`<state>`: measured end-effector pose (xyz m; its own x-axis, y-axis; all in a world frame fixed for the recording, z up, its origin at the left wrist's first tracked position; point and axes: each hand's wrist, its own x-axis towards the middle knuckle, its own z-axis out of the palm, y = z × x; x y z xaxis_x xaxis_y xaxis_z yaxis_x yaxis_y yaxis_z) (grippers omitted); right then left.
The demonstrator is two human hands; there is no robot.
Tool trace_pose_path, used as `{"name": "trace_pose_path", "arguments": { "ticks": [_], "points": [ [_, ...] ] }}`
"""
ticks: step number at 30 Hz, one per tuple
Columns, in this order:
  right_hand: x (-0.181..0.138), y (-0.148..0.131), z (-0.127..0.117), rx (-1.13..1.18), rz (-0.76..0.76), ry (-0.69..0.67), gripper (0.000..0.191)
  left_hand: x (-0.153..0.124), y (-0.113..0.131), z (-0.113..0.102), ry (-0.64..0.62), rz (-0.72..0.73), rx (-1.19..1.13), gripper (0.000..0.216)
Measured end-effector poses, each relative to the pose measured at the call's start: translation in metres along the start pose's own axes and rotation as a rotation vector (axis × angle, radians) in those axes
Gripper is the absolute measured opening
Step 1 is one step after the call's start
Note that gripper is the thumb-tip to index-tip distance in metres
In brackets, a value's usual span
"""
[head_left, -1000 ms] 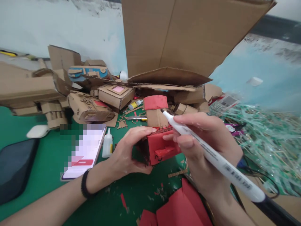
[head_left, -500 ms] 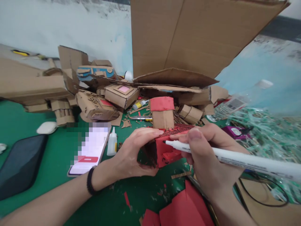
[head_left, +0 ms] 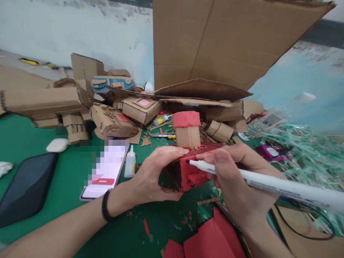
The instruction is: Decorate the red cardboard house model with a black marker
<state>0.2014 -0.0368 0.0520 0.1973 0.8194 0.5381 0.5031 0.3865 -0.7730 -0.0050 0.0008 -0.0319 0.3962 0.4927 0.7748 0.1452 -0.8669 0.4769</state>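
Note:
A small cardboard model house (head_left: pixel 192 181), covered in red paper, is held above the green table. Black crosshatch lines mark its sloping top, and a brown cardboard chimney (head_left: pixel 187 135) with a red cap rises behind. My left hand (head_left: pixel 152 175) grips the house's left end, thumb on the upper edge and fingers beneath. In my right hand (head_left: pixel 236 179) is a white marker (head_left: pixel 271 182), its black tip at the red front face near the upper left; whether it touches I cannot tell. Some right fingers rest against the house's right side, partly hidden.
At left lie a phone with a lit screen (head_left: pixel 107 168), a dark phone (head_left: pixel 29 188) and a glue bottle (head_left: pixel 130 163). Cardboard models (head_left: pixel 114 122) and a box cutter (head_left: pixel 162 135) sit behind. Red paper (head_left: pixel 209 236) lies in front; tangled clear plastic strips (head_left: pixel 317 154) are at right.
The view has shifted slightly, so everything sits a little further right. Both hands keep their hold, and the marker tip stays at almost the same spot on the red face.

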Motion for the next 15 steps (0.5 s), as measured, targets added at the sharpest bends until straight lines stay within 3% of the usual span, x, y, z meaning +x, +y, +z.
{"name": "trace_pose_path", "arguments": {
  "ticks": [15],
  "points": [
    [0.0005, 0.0016, 0.002, 0.023, 0.021, -0.009, 0.045, -0.001, -0.0006, -0.0012, 0.004, -0.001, 0.004, 0.103]
  ]
}}
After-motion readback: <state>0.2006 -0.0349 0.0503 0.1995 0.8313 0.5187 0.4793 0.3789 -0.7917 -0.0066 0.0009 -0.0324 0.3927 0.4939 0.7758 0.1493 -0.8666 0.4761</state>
